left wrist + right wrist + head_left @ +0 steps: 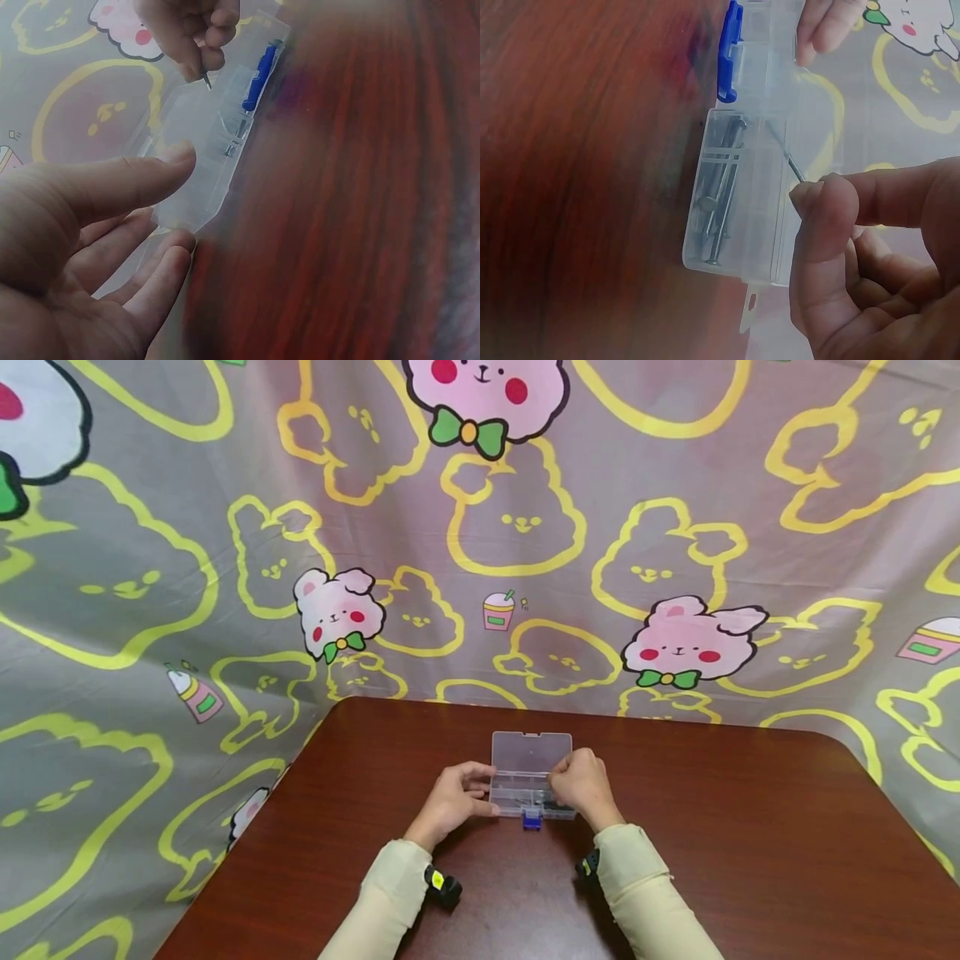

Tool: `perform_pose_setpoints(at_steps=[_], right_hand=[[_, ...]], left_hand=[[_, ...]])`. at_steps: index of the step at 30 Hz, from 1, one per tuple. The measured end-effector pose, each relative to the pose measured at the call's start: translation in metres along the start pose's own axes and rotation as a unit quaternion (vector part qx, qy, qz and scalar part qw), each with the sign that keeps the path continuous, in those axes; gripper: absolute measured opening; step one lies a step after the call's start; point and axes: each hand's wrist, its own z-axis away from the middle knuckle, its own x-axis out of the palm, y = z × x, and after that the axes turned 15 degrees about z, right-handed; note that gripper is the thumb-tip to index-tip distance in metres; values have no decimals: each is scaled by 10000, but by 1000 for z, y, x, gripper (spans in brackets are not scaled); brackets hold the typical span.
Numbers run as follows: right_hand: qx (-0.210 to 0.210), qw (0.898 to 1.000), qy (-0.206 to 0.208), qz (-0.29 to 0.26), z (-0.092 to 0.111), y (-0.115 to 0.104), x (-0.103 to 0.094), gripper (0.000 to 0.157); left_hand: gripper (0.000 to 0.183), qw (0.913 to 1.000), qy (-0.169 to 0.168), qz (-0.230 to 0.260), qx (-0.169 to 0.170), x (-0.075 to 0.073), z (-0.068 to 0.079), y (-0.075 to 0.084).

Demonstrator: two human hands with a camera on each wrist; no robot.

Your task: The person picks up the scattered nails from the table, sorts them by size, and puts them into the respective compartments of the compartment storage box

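A clear plastic compartment box (512,795) stands on the table with its lid (531,753) raised at the back and its blue latch (532,822) hanging at the front. My left hand (450,797) grips the box's left end, thumb at the front corner and fingers farther back. Over the right end, my right hand (585,783) pinches a thin metal nail (796,166) between thumb and index finger, its free end pointing toward the box. Several loose nails (721,202) lie in the right front compartment, seen through the wall in the right wrist view.
The dark red-brown wooden table (375,760) extends to both sides of the box. A patterned cloth (525,543) with cartoon rabbits hangs behind the table and along its left side. Each wrist wears a black camera mount (444,887).
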Motion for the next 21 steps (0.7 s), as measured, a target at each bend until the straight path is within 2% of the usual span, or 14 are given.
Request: perform_pose_setpoints(at_steps=[6,13,17,21], right_hand=[[-5,10000,17,-33,3,4,-4,23],[34,9997,60,-226,8,15,-19,17],[-63,9996,50,-277,12,22,-30,12],[-397,9991,103,54,17,31,-40,9]], left_hand=[[61,9999,-117,-45,23,1,0,1],[61,9997,-215,-86,109,-1,1,0],[64,9994,-317,-71,148,-4,2,2],[69,9986,-428,-238,182,-10,5,10]])
